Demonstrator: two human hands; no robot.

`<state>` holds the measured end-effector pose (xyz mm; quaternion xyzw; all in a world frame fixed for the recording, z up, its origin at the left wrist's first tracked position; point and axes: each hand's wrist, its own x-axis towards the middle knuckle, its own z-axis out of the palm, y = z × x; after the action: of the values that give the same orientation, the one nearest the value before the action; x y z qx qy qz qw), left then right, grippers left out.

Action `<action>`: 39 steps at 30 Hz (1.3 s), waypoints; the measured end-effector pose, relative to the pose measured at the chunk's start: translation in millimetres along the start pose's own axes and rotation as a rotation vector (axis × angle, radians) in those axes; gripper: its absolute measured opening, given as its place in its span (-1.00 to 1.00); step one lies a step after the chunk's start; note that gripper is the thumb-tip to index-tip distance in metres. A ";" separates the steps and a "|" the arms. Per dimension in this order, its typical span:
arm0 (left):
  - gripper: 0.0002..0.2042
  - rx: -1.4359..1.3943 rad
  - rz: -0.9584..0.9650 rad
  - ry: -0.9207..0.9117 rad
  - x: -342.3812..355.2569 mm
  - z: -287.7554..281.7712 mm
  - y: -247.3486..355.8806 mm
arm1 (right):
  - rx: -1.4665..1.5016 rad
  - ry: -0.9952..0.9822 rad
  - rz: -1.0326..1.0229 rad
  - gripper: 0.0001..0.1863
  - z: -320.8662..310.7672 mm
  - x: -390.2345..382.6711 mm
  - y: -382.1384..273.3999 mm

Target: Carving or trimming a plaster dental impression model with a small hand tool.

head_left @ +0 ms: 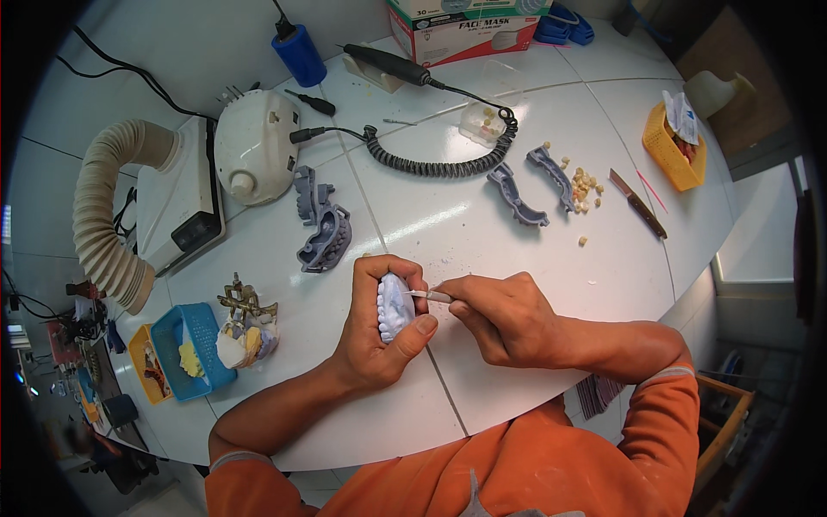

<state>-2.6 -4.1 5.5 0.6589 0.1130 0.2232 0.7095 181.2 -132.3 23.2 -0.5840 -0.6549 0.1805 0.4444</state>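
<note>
Dental model (395, 314) over white-tiled tabletop (616, 280), pale wall (194, 43) beyond.

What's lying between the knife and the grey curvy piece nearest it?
In the head view, a loose pile of small yellowish pieces lies between the knife and that grey curvy piece.

On my distant feed I saw a white table (620, 276), its top crossed by thin seams. Toward the far edge stood a box (469, 45) and a blue cylinder (299, 56); a motor (257, 151) sat to the left. Grey casts (329, 239) lay left and right of the middle. I noticed loose teeth (586, 191) beside the right ones, then a knife (640, 205), a yellow basket (668, 162) and, nearer left, a blue basket (222, 349).
</note>
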 end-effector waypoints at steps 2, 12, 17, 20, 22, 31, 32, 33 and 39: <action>-0.56 -0.025 -0.011 -0.002 0.9 2.0 1.9 | -0.037 -0.029 -0.001 -0.75 -5.2 2.1 0.4; -0.37 -0.019 -0.021 -0.075 2.5 0.5 1.4 | -0.057 -0.011 0.058 -0.73 -17.4 3.6 3.6; -0.34 -0.041 -0.032 -0.133 2.6 -0.4 -0.4 | -0.117 0.000 -0.053 -0.76 -21.7 2.6 2.4; -0.35 -0.079 -0.039 -0.139 3.2 -0.3 -1.7 | -0.064 0.055 -0.058 -0.73 -10.9 3.2 0.5; -0.35 -0.064 -0.017 -0.137 3.8 0.4 -2.7 | -0.053 0.051 -0.063 -0.72 -7.9 3.1 2.7; -0.42 0.142 0.093 -0.149 1.5 2.7 4.6 | -0.188 -0.044 -0.080 -0.78 -3.9 2.5 -0.5; -0.44 0.222 0.119 -0.145 1.6 2.1 4.7 | -0.190 -0.036 -0.086 -0.81 -1.7 3.1 -0.5; -0.46 0.302 0.146 -0.141 1.8 1.7 5.2 | -0.191 -0.027 -0.092 -0.83 0.1 3.5 -0.2; -0.54 0.123 0.016 -0.148 -1.2 3.6 3.4 | -0.195 -0.002 -0.147 -0.86 3.5 4.1 5.0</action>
<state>-2.5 -7.7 9.0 0.7166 0.0683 0.1723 0.6724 181.7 -126.2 19.1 -0.5746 -0.7109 0.0836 0.3968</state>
